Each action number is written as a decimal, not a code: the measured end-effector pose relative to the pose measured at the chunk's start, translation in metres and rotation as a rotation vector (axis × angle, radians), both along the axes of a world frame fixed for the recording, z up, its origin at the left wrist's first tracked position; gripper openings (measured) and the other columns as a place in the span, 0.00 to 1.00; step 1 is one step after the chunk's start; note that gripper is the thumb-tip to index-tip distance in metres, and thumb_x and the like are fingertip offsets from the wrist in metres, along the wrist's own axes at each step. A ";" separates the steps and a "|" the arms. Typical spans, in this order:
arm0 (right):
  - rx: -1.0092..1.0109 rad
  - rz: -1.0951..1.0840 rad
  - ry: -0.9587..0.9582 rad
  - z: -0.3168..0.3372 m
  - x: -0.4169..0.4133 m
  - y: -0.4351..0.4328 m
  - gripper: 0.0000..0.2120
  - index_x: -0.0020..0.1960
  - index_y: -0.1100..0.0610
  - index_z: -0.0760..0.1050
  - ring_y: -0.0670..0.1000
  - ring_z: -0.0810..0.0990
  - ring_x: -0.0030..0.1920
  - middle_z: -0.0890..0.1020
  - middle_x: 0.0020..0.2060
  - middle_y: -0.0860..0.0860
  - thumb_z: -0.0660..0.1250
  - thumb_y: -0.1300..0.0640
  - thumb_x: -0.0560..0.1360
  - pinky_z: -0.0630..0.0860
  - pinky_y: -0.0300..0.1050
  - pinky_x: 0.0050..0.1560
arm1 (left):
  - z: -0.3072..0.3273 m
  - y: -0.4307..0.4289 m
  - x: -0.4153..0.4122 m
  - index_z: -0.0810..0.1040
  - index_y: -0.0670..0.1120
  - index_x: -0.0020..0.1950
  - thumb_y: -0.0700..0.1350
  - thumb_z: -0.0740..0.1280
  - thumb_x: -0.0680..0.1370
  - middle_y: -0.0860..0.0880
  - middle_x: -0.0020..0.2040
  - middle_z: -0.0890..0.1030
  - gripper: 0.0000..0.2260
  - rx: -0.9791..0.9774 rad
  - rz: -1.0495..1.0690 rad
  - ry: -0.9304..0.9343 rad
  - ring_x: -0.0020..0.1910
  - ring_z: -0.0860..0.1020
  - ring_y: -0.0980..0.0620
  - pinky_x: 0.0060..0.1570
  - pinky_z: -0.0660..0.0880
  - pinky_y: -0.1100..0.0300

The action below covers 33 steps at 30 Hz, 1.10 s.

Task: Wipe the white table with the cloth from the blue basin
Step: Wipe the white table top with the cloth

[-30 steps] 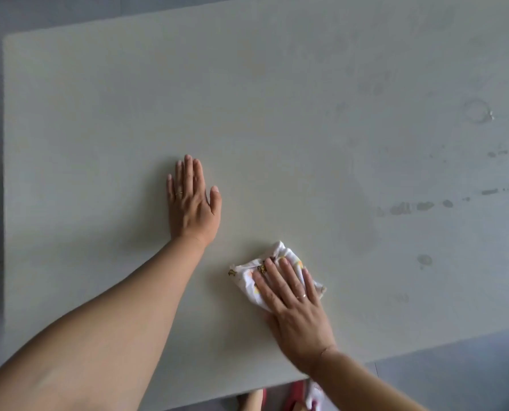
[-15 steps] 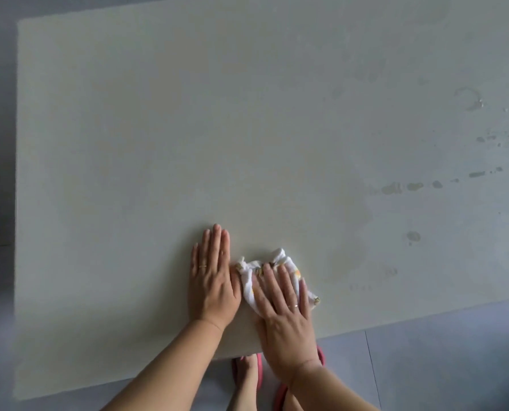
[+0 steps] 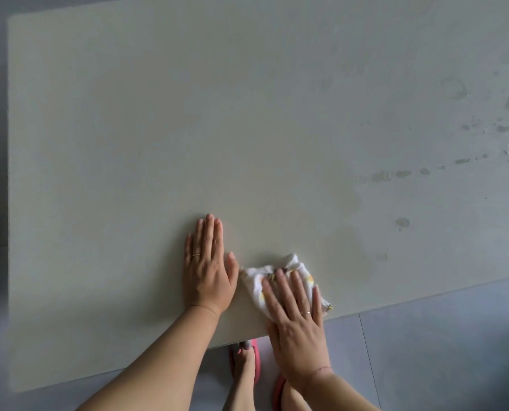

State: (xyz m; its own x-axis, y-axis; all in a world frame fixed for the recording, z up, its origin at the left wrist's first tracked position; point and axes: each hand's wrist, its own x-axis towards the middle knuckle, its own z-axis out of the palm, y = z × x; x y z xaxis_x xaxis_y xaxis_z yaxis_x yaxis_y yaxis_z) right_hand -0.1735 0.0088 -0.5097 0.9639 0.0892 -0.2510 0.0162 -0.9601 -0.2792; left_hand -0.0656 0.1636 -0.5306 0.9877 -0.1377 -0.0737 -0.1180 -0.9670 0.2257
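**Item 1: white table (image 3: pixel 158 129).** Rectangular top that fills most of the view. Its near edge runs from 7 o'clock up toward 3 o'clock.

**Item 2: cloth (image 3: pixel 254 281).** White, crumpled, with small yellow-orange print. It lies on the table at about 5 o'clock from the table's middle, close to the near edge. Most of it is under the right hand. Bunched folds show beyond the fingertips at 12 o'clock, and one corner sticks out at 4 o'clock of the hand.

**Item 3: right hand (image 3: pixel 294 318).** Palm down on the cloth, with the heel of the hand past the table edge. The fingers (image 3: pixel 297 292) are straight and slightly spread, pressing flat on the fabric and pointing toward 11 o'clock. There is a ring (image 3: pixel 306 313) on one finger and a thin red cord (image 3: pixel 318 370) at the wrist.

**Item 4: left hand (image 3: pixel 208 271).** Flat on the bare table at 9 o'clock of the cloth. The four fingers are straight and held together, pointing to 12 o'clock. The thumb is angled out, its tip just beside the cloth's left edge; contact cannot be told. It wears a gold ring (image 3: pixel 196 255).

**Item 5: wet marks (image 3: pixel 380 175).** Scattered drops and smears on the table from 1 to 3 o'clock, well apart from both hands.

**Item 6: grey tiled floor (image 3: pixel 440 351).** Visible beyond the table's near edge, from 4 to 6 o'clock.

**Item 7: pink slippers (image 3: pixel 256 360).** On the person's feet at 6 o'clock, between the forearms and partly hidden by the right arm.
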 end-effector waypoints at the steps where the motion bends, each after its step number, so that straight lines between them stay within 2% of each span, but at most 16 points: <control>1: 0.024 0.111 -0.022 -0.002 -0.004 -0.010 0.32 0.75 0.48 0.58 0.55 0.52 0.76 0.59 0.75 0.50 0.59 0.50 0.71 0.51 0.59 0.71 | 0.000 0.000 0.000 0.62 0.37 0.74 0.48 0.53 0.76 0.40 0.75 0.62 0.27 0.003 -0.002 -0.005 0.74 0.60 0.42 0.72 0.57 0.45; 3: 0.005 0.262 -0.043 -0.004 -0.001 -0.046 0.30 0.75 0.48 0.58 0.53 0.53 0.76 0.59 0.75 0.49 0.58 0.49 0.74 0.52 0.57 0.72 | -0.001 0.001 0.000 0.62 0.37 0.74 0.48 0.53 0.76 0.40 0.75 0.62 0.27 0.007 -0.003 -0.012 0.74 0.60 0.42 0.72 0.57 0.45; 4: -0.014 0.252 -0.052 -0.005 0.002 -0.067 0.28 0.75 0.48 0.57 0.53 0.53 0.76 0.59 0.75 0.49 0.55 0.49 0.76 0.51 0.56 0.72 | -0.001 0.002 -0.001 0.62 0.37 0.74 0.48 0.53 0.76 0.40 0.75 0.62 0.27 0.003 0.000 -0.011 0.74 0.60 0.42 0.72 0.57 0.46; 6: -0.024 0.058 -0.020 -0.003 0.010 -0.111 0.25 0.76 0.49 0.55 0.52 0.51 0.76 0.57 0.75 0.49 0.49 0.46 0.79 0.47 0.55 0.74 | -0.002 0.002 -0.001 0.62 0.37 0.74 0.48 0.53 0.77 0.40 0.75 0.62 0.27 -0.008 0.005 -0.017 0.74 0.61 0.42 0.72 0.57 0.46; 8: -0.026 -0.189 0.012 -0.001 0.016 -0.141 0.26 0.76 0.47 0.51 0.50 0.46 0.77 0.54 0.76 0.49 0.46 0.44 0.79 0.43 0.54 0.75 | -0.002 -0.001 -0.001 0.63 0.37 0.73 0.47 0.52 0.76 0.40 0.74 0.63 0.27 -0.008 0.012 -0.019 0.74 0.62 0.41 0.72 0.58 0.44; 10: -0.035 -0.398 0.019 0.000 0.018 -0.136 0.28 0.76 0.46 0.49 0.50 0.43 0.76 0.50 0.76 0.48 0.45 0.45 0.76 0.40 0.55 0.75 | -0.001 -0.005 -0.001 0.64 0.36 0.73 0.47 0.52 0.76 0.39 0.74 0.64 0.27 -0.008 0.041 -0.028 0.73 0.63 0.40 0.71 0.59 0.43; 12: -0.035 -0.514 0.005 -0.002 0.016 -0.103 0.30 0.76 0.47 0.48 0.52 0.41 0.76 0.47 0.75 0.48 0.45 0.45 0.74 0.36 0.54 0.74 | 0.002 -0.018 0.004 0.65 0.36 0.72 0.47 0.53 0.75 0.38 0.73 0.65 0.27 -0.037 0.112 -0.027 0.72 0.64 0.38 0.71 0.58 0.41; 14: -0.026 -0.421 0.004 -0.003 0.003 -0.068 0.31 0.76 0.48 0.50 0.54 0.42 0.76 0.49 0.76 0.50 0.48 0.47 0.73 0.36 0.55 0.73 | 0.007 -0.046 0.012 0.65 0.37 0.72 0.48 0.53 0.76 0.39 0.74 0.64 0.27 -0.094 0.140 -0.026 0.73 0.62 0.39 0.72 0.55 0.43; 16: -0.021 -0.189 0.004 -0.002 -0.014 -0.059 0.31 0.76 0.49 0.54 0.55 0.47 0.76 0.53 0.76 0.50 0.53 0.50 0.74 0.43 0.59 0.73 | 0.011 -0.082 0.022 0.64 0.38 0.73 0.49 0.53 0.77 0.41 0.75 0.63 0.27 -0.128 0.097 -0.037 0.74 0.61 0.41 0.73 0.52 0.47; 19: -0.017 0.126 -0.015 -0.005 -0.016 -0.108 0.26 0.76 0.48 0.56 0.54 0.52 0.76 0.57 0.76 0.49 0.53 0.49 0.78 0.50 0.57 0.72 | 0.006 -0.116 0.027 0.61 0.40 0.75 0.50 0.54 0.79 0.42 0.76 0.60 0.27 -0.134 0.063 -0.008 0.75 0.58 0.43 0.73 0.50 0.49; 21: -0.044 0.073 -0.016 -0.005 -0.010 -0.149 0.27 0.76 0.48 0.53 0.53 0.51 0.76 0.56 0.76 0.49 0.52 0.48 0.78 0.48 0.56 0.73 | -0.002 -0.121 0.023 0.59 0.39 0.75 0.50 0.57 0.79 0.42 0.76 0.59 0.27 -0.106 0.059 0.020 0.75 0.58 0.42 0.74 0.52 0.47; 24: -0.059 -0.223 0.014 -0.001 0.000 -0.189 0.27 0.76 0.48 0.50 0.51 0.47 0.77 0.53 0.76 0.49 0.48 0.46 0.78 0.44 0.54 0.75 | -0.007 -0.120 0.019 0.60 0.39 0.75 0.52 0.53 0.79 0.42 0.76 0.60 0.28 -0.054 0.046 0.001 0.75 0.59 0.42 0.73 0.54 0.47; 26: -0.060 -0.411 0.029 -0.001 0.003 -0.182 0.28 0.76 0.47 0.48 0.51 0.44 0.77 0.49 0.76 0.47 0.44 0.44 0.77 0.40 0.54 0.75 | -0.008 -0.121 0.020 0.60 0.39 0.75 0.52 0.52 0.78 0.42 0.76 0.60 0.28 -0.047 0.049 -0.004 0.75 0.60 0.42 0.73 0.54 0.47; 28: -0.042 -0.567 0.025 -0.001 0.008 -0.147 0.29 0.76 0.48 0.47 0.54 0.42 0.76 0.47 0.76 0.49 0.46 0.45 0.76 0.37 0.55 0.74 | -0.008 -0.121 0.019 0.61 0.39 0.75 0.52 0.53 0.78 0.41 0.76 0.61 0.28 -0.048 0.054 -0.004 0.75 0.60 0.42 0.73 0.56 0.46; 30: -0.011 -0.471 0.003 -0.001 0.005 -0.105 0.30 0.76 0.50 0.51 0.56 0.44 0.76 0.51 0.76 0.51 0.51 0.48 0.74 0.40 0.58 0.73 | -0.006 -0.122 0.019 0.62 0.38 0.74 0.52 0.53 0.77 0.41 0.75 0.62 0.29 -0.045 0.055 -0.002 0.74 0.61 0.41 0.72 0.58 0.45; 33: -0.002 -0.012 -0.014 -0.001 -0.004 -0.090 0.30 0.76 0.48 0.55 0.55 0.50 0.76 0.57 0.76 0.50 0.56 0.49 0.75 0.49 0.60 0.71 | -0.004 -0.123 0.020 0.64 0.37 0.73 0.51 0.54 0.76 0.40 0.74 0.64 0.28 -0.034 0.058 0.001 0.73 0.63 0.40 0.71 0.61 0.44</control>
